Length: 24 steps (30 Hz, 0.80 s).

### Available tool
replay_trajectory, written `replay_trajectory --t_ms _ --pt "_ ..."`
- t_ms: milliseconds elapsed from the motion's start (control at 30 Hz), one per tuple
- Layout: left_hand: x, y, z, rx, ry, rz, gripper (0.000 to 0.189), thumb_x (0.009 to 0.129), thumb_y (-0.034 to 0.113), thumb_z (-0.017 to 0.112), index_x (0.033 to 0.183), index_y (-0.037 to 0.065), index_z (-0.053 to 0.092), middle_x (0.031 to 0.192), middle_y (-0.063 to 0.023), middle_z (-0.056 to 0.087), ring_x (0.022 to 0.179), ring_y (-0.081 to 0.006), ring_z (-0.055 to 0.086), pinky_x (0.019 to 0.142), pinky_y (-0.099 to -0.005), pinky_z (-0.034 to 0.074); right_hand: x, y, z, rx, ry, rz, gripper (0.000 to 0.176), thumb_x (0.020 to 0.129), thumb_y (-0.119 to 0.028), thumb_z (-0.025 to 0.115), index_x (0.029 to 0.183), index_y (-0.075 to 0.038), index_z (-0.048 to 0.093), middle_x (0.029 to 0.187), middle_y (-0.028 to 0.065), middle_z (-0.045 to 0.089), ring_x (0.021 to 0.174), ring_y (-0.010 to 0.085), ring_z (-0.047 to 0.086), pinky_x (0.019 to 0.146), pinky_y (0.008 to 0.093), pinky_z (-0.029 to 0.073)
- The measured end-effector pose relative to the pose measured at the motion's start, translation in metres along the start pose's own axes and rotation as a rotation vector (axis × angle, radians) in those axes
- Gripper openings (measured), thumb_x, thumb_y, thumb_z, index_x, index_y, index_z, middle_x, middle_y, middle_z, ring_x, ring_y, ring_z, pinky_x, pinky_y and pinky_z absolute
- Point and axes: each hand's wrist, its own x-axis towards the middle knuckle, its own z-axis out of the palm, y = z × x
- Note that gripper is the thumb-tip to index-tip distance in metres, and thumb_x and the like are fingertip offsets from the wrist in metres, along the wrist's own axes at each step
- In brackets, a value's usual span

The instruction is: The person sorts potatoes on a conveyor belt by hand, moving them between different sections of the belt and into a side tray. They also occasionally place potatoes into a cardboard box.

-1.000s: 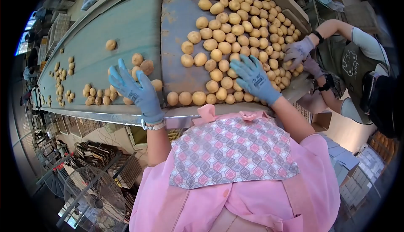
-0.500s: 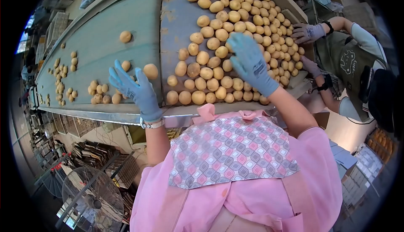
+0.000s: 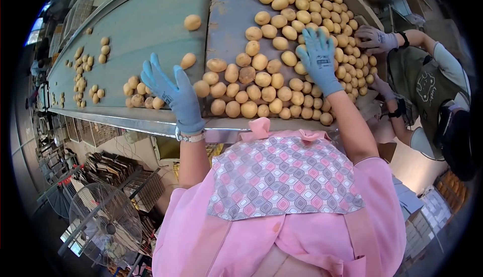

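Right now my left hand (image 3: 173,93) is spread wide, fingers apart, over the near edge of the green belt (image 3: 151,30), and it holds nothing. My right hand (image 3: 319,61) lies flat, fingers apart, on the big pile of potatoes (image 3: 271,76) on the grey belt (image 3: 226,20); I see no potato gripped in it. I think the sorting is far from done. The pile is thick, and only a few, like the lone potato (image 3: 192,22), sit on the green belt. Some small potatoes (image 3: 80,71) lie farther left. Another person's gloved hand (image 3: 375,38) works at the pile's far side.
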Motion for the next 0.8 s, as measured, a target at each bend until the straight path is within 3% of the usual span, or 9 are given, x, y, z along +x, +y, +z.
replay_trajectory --t_ms 33,133,200,367,467,500,533,700,800 --pt "0.003 -0.002 -0.001 -0.012 0.004 0.005 0.06 0.104 0.023 0.057 0.157 0.0 0.044 0.162 -0.0241 0.039 0.151 -0.0396 0.035 0.123 -0.0539 0.03 0.003 -0.002 0.003 -0.043 0.082 0.073 0.042 0.094 -0.019 0.065 0.136 -0.012 0.065 0.149 0.0098 0.06 0.141 0.0349 0.049 0.113 0.0535 0.042" --pt "0.006 -0.005 -0.005 0.012 0.013 0.025 0.058 0.105 0.023 0.057 0.157 0.0 0.045 0.162 -0.0221 0.041 0.15 -0.0385 0.036 0.124 -0.0529 0.03 0.029 -0.043 -0.05 0.265 0.042 -0.188 0.051 0.096 -0.017 0.067 0.147 -0.01 0.06 0.151 0.0114 0.059 0.138 0.0344 0.055 0.113 0.0484 0.044" --pt "0.01 -0.001 -0.009 0.044 -0.007 0.019 0.058 0.105 0.023 0.056 0.157 0.0 0.044 0.161 -0.021 0.042 0.15 -0.0383 0.036 0.124 -0.0527 0.029 0.042 -0.077 -0.078 0.298 -0.027 -0.325 0.054 0.086 -0.008 0.069 0.139 -0.011 0.064 0.136 0.0068 0.067 0.117 0.0263 0.066 0.097 0.0425 0.053" --pt "0.013 -0.006 -0.015 -0.007 0.014 0.09 0.049 0.104 0.019 0.058 0.149 0.0 0.055 0.158 -0.0184 0.048 0.147 -0.0363 0.041 0.122 -0.0519 0.031 0.073 -0.092 -0.01 0.118 -0.546 0.049 0.019 0.098 -0.016 0.065 0.116 -0.012 0.067 0.119 0.0084 0.066 0.102 0.0272 0.067 0.084 0.0444 0.057" --pt "0.017 -0.009 -0.019 -0.25 -0.163 0.148 0.041 0.102 0.015 0.06 0.142 0.002 0.062 0.15 -0.0166 0.056 0.14 -0.0362 0.05 0.119 -0.0513 0.036 0.076 -0.085 0.005 0.038 -0.478 -0.013 0.017 0.093 -0.009 0.066 0.11 -0.008 0.068 0.116 0.0139 0.068 0.106 0.025 0.072 0.075 0.038 0.061" --pt "0.018 -0.009 -0.02 -0.294 -0.252 0.205 0.039 0.101 0.013 0.062 0.139 0.003 0.064 0.146 -0.0152 0.059 0.137 -0.0355 0.052 0.117 -0.0502 0.038 0.073 -0.083 -0.014 0.08 -0.472 -0.012 0.017 0.102 -0.02 0.06 0.117 -0.012 0.066 0.126 0.0086 0.065 0.101 0.0301 0.07 0.082 0.0442 0.059" --pt "0.02 -0.008 -0.021 -0.341 -0.344 0.258 0.038 0.099 0.011 0.063 0.137 0.005 0.065 0.142 -0.0138 0.062 0.134 -0.0347 0.055 0.115 -0.0492 0.041 0.064 -0.083 -0.026 0.097 -0.406 -0.029 0.017 0.1 -0.016 0.062 0.115 -0.012 0.067 0.125 0.0087 0.066 0.102 0.0288 0.07 0.08 0.0427 0.059" --pt "0.014 0.047 -0.015 -0.1 -0.684 0.729 0.037 0.092 0.011 0.068 0.129 0.011 0.068 0.124 -0.0096 0.067 0.118 -0.0325 0.062 0.101 -0.0477 0.048 0.045 -0.065 -0.045 0.137 -0.163 0.002 0.017 0.095 -0.012 0.064 0.112 -0.013 0.068 0.122 0.0052 0.066 0.1 0.0271 0.069 0.077 0.0426 0.059" --pt "-0.006 0.043 0.014 0.244 -0.821 0.857 0.033 0.09 0.015 0.069 0.123 0.015 0.067 0.113 -0.0068 0.066 0.104 -0.028 0.061 0.091 -0.0443 0.048 0.063 -0.051 -0.043 0.213 -0.1 0.046 0.02 0.097 -0.013 0.064 0.116 -0.014 0.069 0.122 0.0065 0.069 0.102 0.0301 0.067 0.083 0.043 0.058"
